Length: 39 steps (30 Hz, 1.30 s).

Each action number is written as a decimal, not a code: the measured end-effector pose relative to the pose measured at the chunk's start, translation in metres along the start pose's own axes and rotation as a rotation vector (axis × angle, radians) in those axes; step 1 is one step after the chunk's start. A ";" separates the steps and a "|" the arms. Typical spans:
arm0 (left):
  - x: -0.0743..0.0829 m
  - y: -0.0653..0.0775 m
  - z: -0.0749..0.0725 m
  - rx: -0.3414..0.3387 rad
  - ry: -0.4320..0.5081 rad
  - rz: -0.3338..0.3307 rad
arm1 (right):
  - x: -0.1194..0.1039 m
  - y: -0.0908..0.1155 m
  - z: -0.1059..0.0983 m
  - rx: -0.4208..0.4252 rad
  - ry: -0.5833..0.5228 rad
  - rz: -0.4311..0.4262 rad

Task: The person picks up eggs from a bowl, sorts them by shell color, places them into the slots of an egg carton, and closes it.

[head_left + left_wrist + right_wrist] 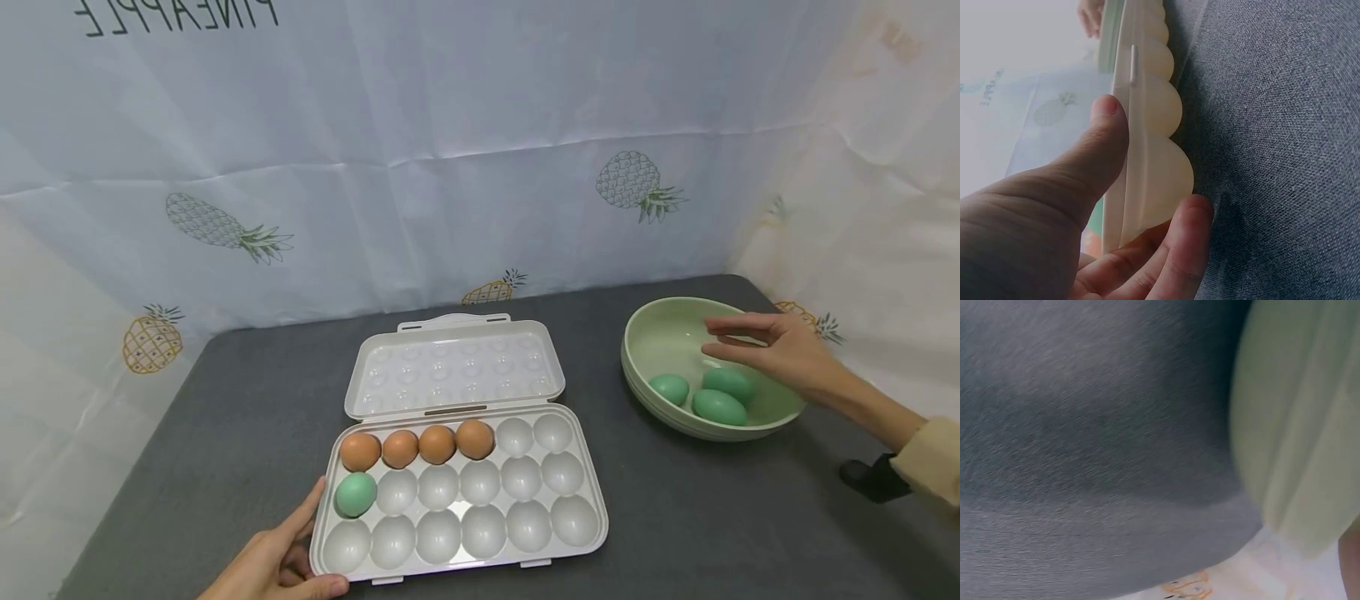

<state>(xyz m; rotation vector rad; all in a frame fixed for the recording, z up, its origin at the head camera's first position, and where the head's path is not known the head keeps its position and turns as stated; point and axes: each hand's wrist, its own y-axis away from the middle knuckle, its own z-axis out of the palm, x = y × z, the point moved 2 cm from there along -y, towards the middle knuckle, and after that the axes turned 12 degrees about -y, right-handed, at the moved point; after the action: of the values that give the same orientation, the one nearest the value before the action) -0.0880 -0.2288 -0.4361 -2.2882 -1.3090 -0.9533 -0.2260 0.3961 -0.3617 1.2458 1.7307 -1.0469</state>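
Observation:
My left hand (273,554) grips the near left corner of a white egg carton (592,467), thumb at the rim. In the left wrist view the fingers curl round the outside of the carton's rounded cups (1163,181). Several brown eggs (437,444) fill the left part of its back row, and one green egg (356,494) sits at the left of the middle row. Over the light green bowl (652,333) hovers my right hand (780,346), fingers extended and holding nothing. Three green eggs (718,407) lie inside the bowl, below the hand.
The carton's clear-looking lid (457,367) is folded back behind it. Dark grey cloth covers the table (255,400). A pineapple-printed curtain (420,217) hangs along the back and sides. A black strap-like object (873,479) is by the right sleeve.

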 end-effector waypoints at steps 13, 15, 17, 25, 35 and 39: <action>0.002 -0.001 0.001 0.007 -0.017 0.039 | 0.010 -0.004 -0.010 -0.114 0.317 0.106; 0.003 0.000 0.001 0.011 -0.021 0.039 | 0.011 -0.007 -0.009 -0.149 0.321 0.138; 0.003 0.000 0.000 0.012 -0.021 0.036 | 0.011 -0.009 -0.008 -0.184 0.314 0.168; 0.004 0.000 -0.001 -0.022 0.000 -0.019 | 0.011 -0.012 -0.004 -0.272 0.343 0.227; 0.006 -0.002 -0.003 -0.042 0.014 -0.056 | 0.015 -0.014 0.004 -0.323 0.321 0.173; 0.006 -0.001 -0.002 -0.042 -0.002 -0.051 | 0.015 -0.015 0.010 -0.271 0.329 0.151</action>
<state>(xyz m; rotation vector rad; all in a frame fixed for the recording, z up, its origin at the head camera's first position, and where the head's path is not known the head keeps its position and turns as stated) -0.0875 -0.2256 -0.4301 -2.2974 -1.3665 -1.0047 -0.2432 0.3894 -0.3765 1.4020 1.9115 -0.5187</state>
